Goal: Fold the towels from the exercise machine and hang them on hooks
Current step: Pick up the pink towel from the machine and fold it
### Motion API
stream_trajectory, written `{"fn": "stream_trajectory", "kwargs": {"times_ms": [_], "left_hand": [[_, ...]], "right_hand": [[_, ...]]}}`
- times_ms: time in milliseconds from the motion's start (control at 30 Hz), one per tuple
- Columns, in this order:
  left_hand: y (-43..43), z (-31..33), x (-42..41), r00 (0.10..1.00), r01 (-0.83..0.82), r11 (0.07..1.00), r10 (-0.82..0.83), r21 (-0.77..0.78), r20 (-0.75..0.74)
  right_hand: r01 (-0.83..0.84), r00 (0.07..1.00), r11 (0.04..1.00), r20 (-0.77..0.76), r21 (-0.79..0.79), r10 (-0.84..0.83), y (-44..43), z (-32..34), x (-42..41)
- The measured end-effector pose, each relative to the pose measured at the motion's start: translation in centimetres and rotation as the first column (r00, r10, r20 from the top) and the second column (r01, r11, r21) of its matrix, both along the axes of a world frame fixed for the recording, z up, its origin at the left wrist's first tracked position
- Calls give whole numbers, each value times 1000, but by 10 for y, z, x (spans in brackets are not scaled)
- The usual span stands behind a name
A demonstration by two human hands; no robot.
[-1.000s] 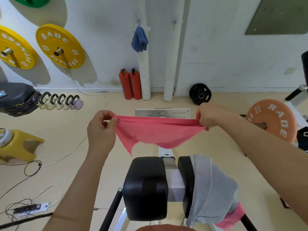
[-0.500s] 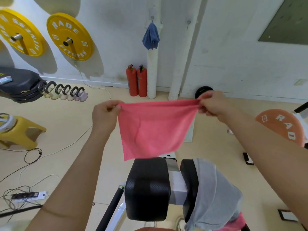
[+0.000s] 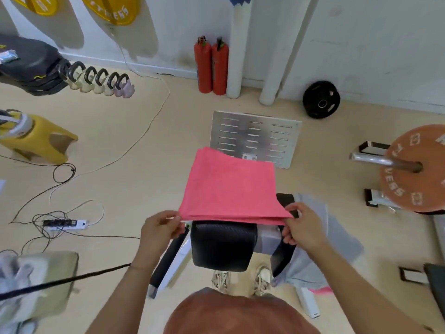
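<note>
A pink towel (image 3: 228, 186) lies folded and spread flat in the air above the black pad (image 3: 222, 244) of the exercise machine. My left hand (image 3: 160, 229) pinches its near left corner and my right hand (image 3: 301, 229) pinches its near right corner. A grey towel (image 3: 315, 256) is draped over the machine's right pad, with a bit of another pink towel (image 3: 321, 290) showing below it. A blue towel (image 3: 237, 0) hangs on the wall at the top edge; its hook is out of view.
A metal footplate (image 3: 255, 137) lies ahead on the floor. Two red fire extinguishers (image 3: 212, 65) and white pipes stand at the wall. An orange weight plate (image 3: 416, 169) is at right, kettlebells (image 3: 101, 80) and a yellow stool (image 3: 41, 138) at left. Cables and a power strip (image 3: 65, 224) lie on the floor.
The towel was held stretched and hanging; now both hands have dropped lower and closer to me, and the towel lies folded flat, flipped away from me. The view has tilted downward.
</note>
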State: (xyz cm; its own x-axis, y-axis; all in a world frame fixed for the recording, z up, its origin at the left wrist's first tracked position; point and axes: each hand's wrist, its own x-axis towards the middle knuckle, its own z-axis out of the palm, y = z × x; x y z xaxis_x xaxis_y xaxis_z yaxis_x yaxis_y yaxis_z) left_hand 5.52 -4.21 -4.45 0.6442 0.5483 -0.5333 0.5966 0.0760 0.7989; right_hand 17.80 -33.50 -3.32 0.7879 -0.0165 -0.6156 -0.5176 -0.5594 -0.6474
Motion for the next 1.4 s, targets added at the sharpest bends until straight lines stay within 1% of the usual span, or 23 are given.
{"fn": "stream_trajectory", "kwargs": {"times_ms": [67,167,233,300,367,400,433,500,533,567,600,633,700,733,800,867,900,967,1100,1200,1267,1333,1400], "left_hand": [[-7,-13,-21,997,-49,996,45,-69,-59],[-13,-18,-32,994,-92,991,85,-100,-75],[-14,-23,-29,989,-126,990,121,-60,-86],[-16,-27,-23,982,-155,988,154,-1,-107],[-19,-31,-17,966,-238,971,234,-24,-110],[-22,-32,-14,951,-301,951,293,-72,-101],[-24,-34,-12,932,-360,924,350,-131,-90],[-29,-36,-12,906,-422,882,418,-207,-66],[-31,-37,-13,901,-432,874,431,-220,-58],[-32,-38,-15,895,-442,867,443,-231,-48],[-34,-39,-16,888,-454,858,457,-241,-44],[-35,-39,-16,879,-471,846,474,-249,-52],[-37,-40,-17,860,-505,822,504,-264,-76],[-38,-39,-17,856,-512,815,512,-272,-79],[-38,-41,-17,858,-508,817,508,-271,-77],[-36,-44,-18,865,-499,830,494,-250,-85],[-35,-46,-18,866,-498,834,493,-238,-86],[-34,-48,-18,867,-497,841,491,-212,-87],[-38,-47,-18,874,-486,854,481,-185,-71],[-37,-48,-22,883,-469,868,461,-161,-89],[-35,-50,-27,895,-443,887,432,-129,-108],[-35,-51,-31,900,-429,898,415,-101,-135],[-33,-48,-33,891,-442,886,415,-140,-182]], "right_hand": [[-3,998,1000,-67,-30,1,-4,-23,-19],[-22,997,997,-70,-70,17,-8,-40,-36],[-14,998,997,-54,-77,10,-7,-43,-41],[39,998,997,-49,-65,-42,-4,-43,-43],[61,998,994,-8,-89,-62,-1,-43,-47],[13,998,989,55,-148,-4,-1,-43,-49],[-69,987,971,126,-229,100,-2,-46,-51],[-229,924,887,197,-400,328,-6,-48,-56],[-269,896,859,214,-436,389,-7,-48,-57],[-282,884,858,231,-428,406,-8,-47,-59],[-280,889,880,241,-383,388,-8,-45,-60],[-254,920,922,222,-294,324,-7,-43,-61],[-107,990,992,89,-73,113,-1,-37,-61],[5,1000,999,1,33,-5,2,-34,-62],[227,965,948,-186,223,-187,5,-27,-62],[405,893,839,-354,362,-278,4,-20,-62],[479,852,786,-424,391,-308,2,-18,-62],[577,786,717,-504,392,-357,-1,-18,-61],[603,772,732,-462,316,-437,4,-27,-60],[646,733,719,-472,256,-491,8,-35,-59],[652,711,729,-503,209,-492,8,-40,-61],[664,667,731,-567,159,-483,5,-44,-67],[684,616,717,-633,135,-469,1,-44,-72]]}}
